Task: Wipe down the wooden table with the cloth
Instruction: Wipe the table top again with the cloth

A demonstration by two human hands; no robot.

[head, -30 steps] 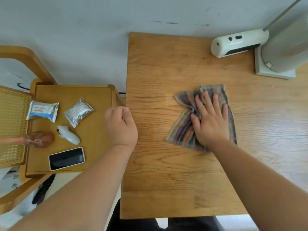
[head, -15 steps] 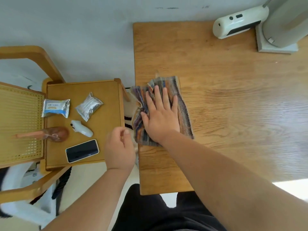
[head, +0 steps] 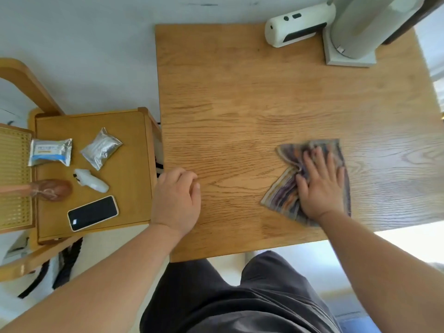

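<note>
Two hands are over the table (head: pixel 240 92). The right hand (head: pixel 319 188) lies flat on the cloth (head: pixel 281 198), fingers straight and slightly spread, palm pressing it to the wood; it grips nothing. The cloth is striped and bunched into folds by the thumb. It sits toward the near edge, right of the middle, and looks blurred.

The left hand (head: pixel 176 200) is at the left edge, toward the near-left corner, its fingers loosely curled and holding nothing. Whether it touches the wood I cannot tell.

At the far edge, toward the right, a white device (head: pixel 298 25) lies just beside a pale stand (head: pixel 348 60) whose base sits on the wood.

Left of the table stands a lower side table (head: pixel 131 183). It carries a phone (head: pixel 93 213) near its near edge, a blue packet (head: pixel 50 152), a silver packet (head: pixel 101 148) and a white bottle (head: pixel 91 180).
</note>
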